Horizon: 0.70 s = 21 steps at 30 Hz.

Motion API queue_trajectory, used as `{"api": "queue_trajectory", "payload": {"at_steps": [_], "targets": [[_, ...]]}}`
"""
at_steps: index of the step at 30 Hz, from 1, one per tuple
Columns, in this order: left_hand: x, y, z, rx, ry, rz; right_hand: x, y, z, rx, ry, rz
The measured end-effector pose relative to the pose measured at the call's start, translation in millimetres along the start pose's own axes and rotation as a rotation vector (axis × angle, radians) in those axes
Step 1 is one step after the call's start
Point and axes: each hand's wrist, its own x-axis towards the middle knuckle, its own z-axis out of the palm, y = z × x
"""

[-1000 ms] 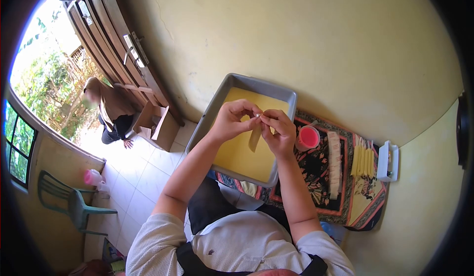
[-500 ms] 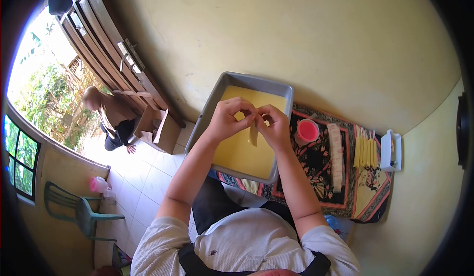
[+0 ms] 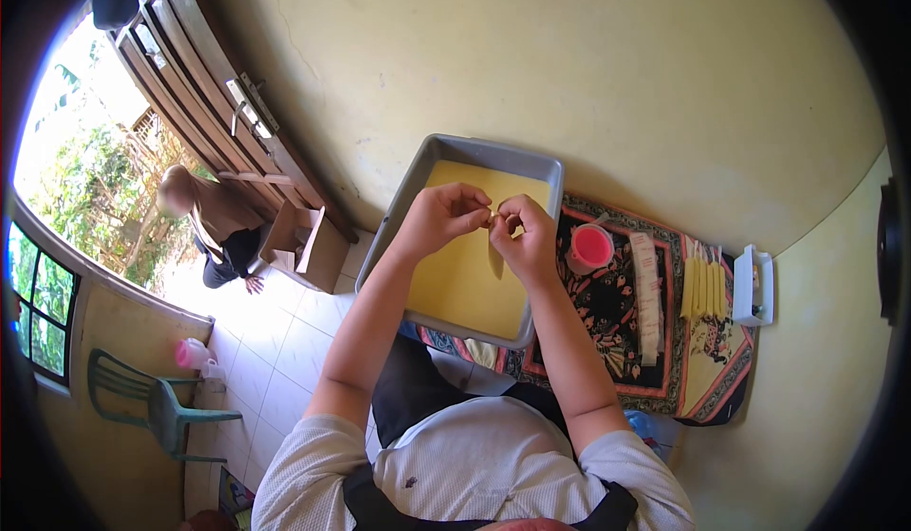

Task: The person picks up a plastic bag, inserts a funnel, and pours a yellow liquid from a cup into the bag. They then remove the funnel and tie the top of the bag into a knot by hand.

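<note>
A narrow, filled yellow plastic tube bag (image 3: 495, 260) hangs from my fingertips over the grey tub (image 3: 383, 263), its top end up. My left hand (image 3: 442, 222) pinches at the upper end, thumb and forefinger together. Close beside it, my right hand (image 3: 526, 239) is closed on the same top end, fingers curled. The neck of the bag is mostly hidden by the fingers. Beneath both hands, yellow liquid (image 3: 446, 289) spreads across the tub.
Right of the tub, a patterned cloth (image 3: 598, 317) bears a pink-topped container (image 3: 592, 247), a long printed strip (image 3: 646, 298), several filled yellow tubes (image 3: 702, 286) and a white tray (image 3: 752, 286). At left are a seated person (image 3: 223, 218), a cardboard box (image 3: 308, 246) and a green chair (image 3: 166, 412).
My left fingers have drawn slightly apart from my right ones at the top of the bag. The bag still hangs, shifted a little to the right.
</note>
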Motion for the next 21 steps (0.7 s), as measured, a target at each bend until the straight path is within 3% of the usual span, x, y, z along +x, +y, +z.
{"api": "queue_trajectory", "payload": {"at_steps": [4, 10, 16, 21], "targets": [[-1, -1, -1, -0.067, -0.023, -0.044, 0, 1, 2, -0.010, 0.004, -0.016], [-1, -4, -6, 0.067, 0.010, -0.084, 2, 0, 2, -0.034, -0.036, -0.068], [-3, 12, 3, 0.508, 0.143, 0.122, 3, 4, 6, -0.107, -0.041, -0.149], [-5, 20, 11, 0.548, 0.206, 0.169, 4, -2, 7, -0.051, -0.051, -0.128]]}}
